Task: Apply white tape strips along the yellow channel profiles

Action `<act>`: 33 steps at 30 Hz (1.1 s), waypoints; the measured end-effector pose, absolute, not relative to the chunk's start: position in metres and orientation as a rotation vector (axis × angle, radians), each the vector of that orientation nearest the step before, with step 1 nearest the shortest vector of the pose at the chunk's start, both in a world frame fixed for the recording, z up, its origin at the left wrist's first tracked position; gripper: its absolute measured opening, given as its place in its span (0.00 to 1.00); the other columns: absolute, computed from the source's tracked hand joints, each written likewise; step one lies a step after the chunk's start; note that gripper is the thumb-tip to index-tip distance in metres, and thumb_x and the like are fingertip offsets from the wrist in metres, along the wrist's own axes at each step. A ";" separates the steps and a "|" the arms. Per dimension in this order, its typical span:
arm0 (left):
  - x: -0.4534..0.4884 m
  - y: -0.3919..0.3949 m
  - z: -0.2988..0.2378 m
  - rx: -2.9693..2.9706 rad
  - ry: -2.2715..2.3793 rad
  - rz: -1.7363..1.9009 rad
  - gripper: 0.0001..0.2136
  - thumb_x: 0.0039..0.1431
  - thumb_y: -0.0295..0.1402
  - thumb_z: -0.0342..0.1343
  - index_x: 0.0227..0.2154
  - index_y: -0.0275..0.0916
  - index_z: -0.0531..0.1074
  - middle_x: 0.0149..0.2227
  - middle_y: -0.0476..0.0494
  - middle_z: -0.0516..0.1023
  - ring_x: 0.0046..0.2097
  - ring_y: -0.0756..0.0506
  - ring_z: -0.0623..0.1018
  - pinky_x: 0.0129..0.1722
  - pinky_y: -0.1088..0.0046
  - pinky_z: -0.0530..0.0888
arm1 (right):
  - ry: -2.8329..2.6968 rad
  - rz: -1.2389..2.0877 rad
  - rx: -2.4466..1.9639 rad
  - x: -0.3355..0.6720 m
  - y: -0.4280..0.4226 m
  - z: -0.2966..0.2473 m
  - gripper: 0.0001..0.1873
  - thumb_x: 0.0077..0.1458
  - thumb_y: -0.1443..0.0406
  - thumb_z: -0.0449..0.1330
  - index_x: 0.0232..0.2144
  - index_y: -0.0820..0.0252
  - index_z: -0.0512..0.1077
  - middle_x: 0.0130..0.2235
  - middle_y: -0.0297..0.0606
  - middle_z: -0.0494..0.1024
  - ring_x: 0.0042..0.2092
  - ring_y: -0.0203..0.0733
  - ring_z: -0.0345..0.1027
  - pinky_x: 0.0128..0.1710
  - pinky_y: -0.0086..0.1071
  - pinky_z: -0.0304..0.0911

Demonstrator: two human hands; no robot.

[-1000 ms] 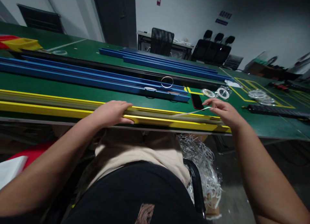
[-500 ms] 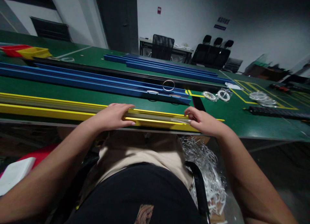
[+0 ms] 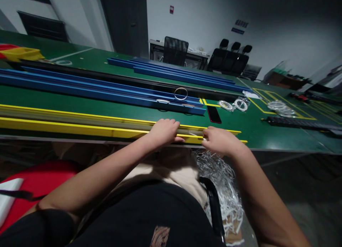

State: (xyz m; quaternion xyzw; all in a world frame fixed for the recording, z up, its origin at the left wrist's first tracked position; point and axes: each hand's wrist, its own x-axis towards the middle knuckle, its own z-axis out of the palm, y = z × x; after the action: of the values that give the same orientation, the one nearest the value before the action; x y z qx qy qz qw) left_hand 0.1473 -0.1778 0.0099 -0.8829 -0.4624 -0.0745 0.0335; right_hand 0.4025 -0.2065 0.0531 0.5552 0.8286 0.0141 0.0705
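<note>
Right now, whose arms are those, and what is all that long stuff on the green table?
The camera sits on a person's head and looks down, so the two bare arms are that person's own. The left hand rests on top of a long yellow rail that lies along the near edge of the big green table. The right hand is close beside it. Its fingers touch the same rail, but I cannot tell whether they pinch anything. Farther back lie long blue rails, a flat dark phone and clear rolls of tape. Under the table sits a heap of white shredded strips.
</note>
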 end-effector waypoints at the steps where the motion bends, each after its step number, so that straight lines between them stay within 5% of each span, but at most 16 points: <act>1: 0.146 -0.177 0.010 -2.720 -1.405 -0.220 0.31 0.57 0.63 0.53 0.46 0.38 0.72 0.44 0.35 0.79 0.46 0.35 0.79 0.43 0.62 0.70 | 2.491 0.070 1.675 0.405 -0.205 0.051 0.12 0.57 0.58 0.57 0.35 0.58 0.76 0.38 0.46 0.80 0.31 0.44 0.70 0.28 0.35 0.54; 8: 0.128 -0.179 0.012 -2.716 -1.368 -0.215 0.32 0.58 0.64 0.52 0.47 0.39 0.73 0.43 0.35 0.79 0.47 0.35 0.79 0.43 0.62 0.70 | 2.682 -0.153 1.608 0.422 -0.190 0.042 0.13 0.59 0.54 0.62 0.30 0.57 0.70 0.35 0.39 0.76 0.32 0.39 0.66 0.30 0.32 0.55; 14: 0.063 -0.173 0.013 -2.688 -1.519 -0.140 0.35 0.55 0.64 0.54 0.56 0.43 0.71 0.50 0.38 0.79 0.51 0.35 0.78 0.48 0.63 0.70 | 2.967 -0.397 1.688 0.414 -0.190 0.059 0.10 0.61 0.63 0.59 0.27 0.57 0.66 0.36 0.38 0.77 0.36 0.40 0.67 0.35 0.32 0.58; 18: -0.003 -0.164 0.014 -2.724 -1.660 -0.099 0.40 0.52 0.65 0.55 0.61 0.42 0.69 0.56 0.39 0.77 0.56 0.35 0.76 0.53 0.65 0.69 | 3.236 -1.284 1.639 0.400 -0.197 0.062 0.15 0.62 0.61 0.59 0.27 0.55 0.57 0.46 0.42 0.80 0.48 0.45 0.73 0.46 0.38 0.66; 22: -0.045 -0.163 0.015 -2.742 -1.793 -0.073 0.43 0.50 0.66 0.55 0.63 0.40 0.67 0.58 0.38 0.75 0.56 0.36 0.76 0.54 0.66 0.70 | 3.054 -2.127 1.492 0.387 -0.199 0.053 0.16 0.60 0.58 0.61 0.31 0.52 0.56 0.30 0.30 0.75 0.37 0.43 0.75 0.43 0.41 0.70; 25: -0.042 -0.170 0.017 -2.730 -1.754 -0.095 0.41 0.54 0.64 0.54 0.63 0.41 0.66 0.59 0.37 0.75 0.58 0.35 0.74 0.55 0.64 0.69 | 2.953 -1.848 1.758 0.381 -0.197 0.048 0.11 0.61 0.55 0.59 0.40 0.51 0.62 0.27 0.26 0.69 0.26 0.37 0.66 0.34 0.35 0.68; 29: -0.002 -0.181 0.017 -2.724 -1.624 -0.168 0.38 0.58 0.61 0.53 0.65 0.42 0.64 0.57 0.37 0.75 0.57 0.34 0.74 0.56 0.62 0.67 | 2.859 -0.762 1.985 0.379 -0.195 0.043 0.16 0.60 0.53 0.61 0.46 0.55 0.72 0.38 0.37 0.77 0.37 0.41 0.70 0.38 0.34 0.64; 33: 0.049 -0.184 0.015 -2.753 -1.478 -0.233 0.37 0.60 0.59 0.53 0.66 0.43 0.61 0.58 0.36 0.74 0.56 0.35 0.74 0.56 0.61 0.66 | 2.606 -0.311 1.917 0.388 -0.197 0.037 0.12 0.56 0.58 0.65 0.41 0.57 0.77 0.40 0.42 0.78 0.37 0.43 0.70 0.36 0.33 0.59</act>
State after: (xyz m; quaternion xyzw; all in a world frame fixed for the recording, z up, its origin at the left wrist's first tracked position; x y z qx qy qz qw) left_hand 0.0489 -0.1840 0.0154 -0.8786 -0.4718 -0.0742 0.0041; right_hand 0.3884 -0.1971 0.0371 0.5889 0.8007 -0.0956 -0.0543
